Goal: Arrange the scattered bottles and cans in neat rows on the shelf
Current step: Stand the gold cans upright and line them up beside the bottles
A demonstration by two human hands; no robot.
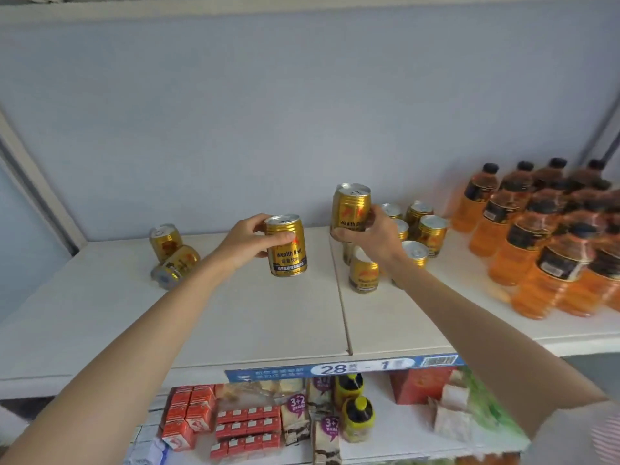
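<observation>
Bottles (pixel 536 236): orange drink, dark caps and dark labels, standing upright in close rows at the right end of the shelf; blurred toward the frame edge, so the count cannot be told.
Shelf (pixel 268 317): pale, flat board with a seam running front to back near the middle; blue back wall behind; a blue price strip (pixel 335 368) on the front lip reading "28".
Lower shelf goods: red cartons (pixel 191 414), small red packs (pixel 248 427), wrapped snack packets marked "3+2" (pixel 295 417), two yellow-topped bottles (pixel 357 419), a red box (pixel 419 385).
Can group (pixel 419 229): gold cans with silver tops, upright, clustered just left of the bottles; some hidden behind the right arm.
Left-held can (pixel 287 245): gold, "Wealth Bull" label, upright, at mid-shelf; whether its base touches the board cannot be told.
Right-held can (pixel 350 208): same kind, lifted above the can group, slightly tilted.
Stray cans: one leaning (pixel 164 241) near the back wall at the left, one on its side (pixel 176 266) touching it in front.
Left hand (pixel 250 241): grip clamped on the left-held can, thumb across the front, fingers round the back.
Right hand (pixel 372 238): grip clamped on the right-held can from below and the side.
Front can (pixel 364 273): upright, nearest the shelf edge in the group, partly behind the right wrist.
</observation>
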